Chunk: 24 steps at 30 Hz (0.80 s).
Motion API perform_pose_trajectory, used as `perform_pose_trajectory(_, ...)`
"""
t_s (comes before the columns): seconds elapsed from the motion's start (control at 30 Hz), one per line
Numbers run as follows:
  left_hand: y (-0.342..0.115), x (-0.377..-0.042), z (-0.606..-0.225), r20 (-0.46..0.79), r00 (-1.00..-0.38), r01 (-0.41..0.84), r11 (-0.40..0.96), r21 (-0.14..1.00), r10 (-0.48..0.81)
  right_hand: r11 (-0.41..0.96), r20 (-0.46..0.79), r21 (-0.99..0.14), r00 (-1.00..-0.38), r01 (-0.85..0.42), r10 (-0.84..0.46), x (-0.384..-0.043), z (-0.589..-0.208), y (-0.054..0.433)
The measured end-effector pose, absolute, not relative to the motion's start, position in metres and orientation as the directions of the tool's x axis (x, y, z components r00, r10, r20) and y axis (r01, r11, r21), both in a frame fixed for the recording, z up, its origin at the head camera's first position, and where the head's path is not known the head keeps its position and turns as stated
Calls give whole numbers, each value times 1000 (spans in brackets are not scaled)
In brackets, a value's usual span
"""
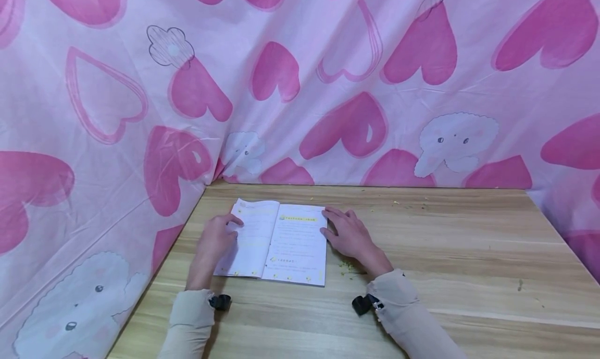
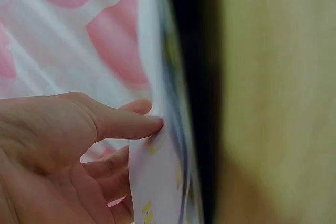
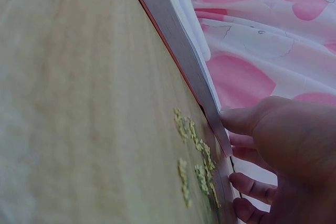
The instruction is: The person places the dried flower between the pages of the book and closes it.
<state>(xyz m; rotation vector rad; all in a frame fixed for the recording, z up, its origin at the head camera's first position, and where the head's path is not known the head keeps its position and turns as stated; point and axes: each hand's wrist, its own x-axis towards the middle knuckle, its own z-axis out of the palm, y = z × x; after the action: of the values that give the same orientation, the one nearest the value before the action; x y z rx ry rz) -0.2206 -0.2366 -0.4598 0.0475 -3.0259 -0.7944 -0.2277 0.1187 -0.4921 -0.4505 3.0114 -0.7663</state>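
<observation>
An open book lies on the table, with white printed pages and small yellow marks. On its left page rests my left hand, index finger extended over the paper. In the left wrist view the left thumb touches the paper; the bulging page hides some fingertips. My right hand is at the book's right edge, thumb and index fingertips touching it. The right wrist view shows the right thumb against the side of the page stack, with other fingers low beside the book.
Yellow-green crumbs lie on the wooden table near the right wrist, with more specks toward the back. A pink heart-patterned cloth hangs behind and to the left. Both wrists carry black devices.
</observation>
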Motion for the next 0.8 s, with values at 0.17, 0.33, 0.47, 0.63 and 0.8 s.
perform_pose_trajectory(0.17, -230, -220, -466, 1, -999, -39, 889, 456, -44, 841, 70, -467, -959, -275, -275, -228, -492, 119)
perform_pose_trajectory(0.33, -224, -221, -468, 38, -999, -17, 899, 437, -38, 836, 67, -474, -959, -274, -277, -227, -492, 118)
perform_pose_trajectory(0.47, -218, -225, -471, 167, -976, 210, 828, 519, 142, 839, 71, -469, -959, -276, -276, -227, -493, 119)
perform_pose_trajectory(0.63, -210, -226, -474, 202, -923, 382, 708, 594, 328, 837, 76, -471, -958, -278, -276, -227, -493, 120)
perform_pose_trajectory(0.8, -206, -223, -474, 170, -928, 365, 725, 584, 331, 806, 112, -510, -952, -301, -284, -229, -491, 123)
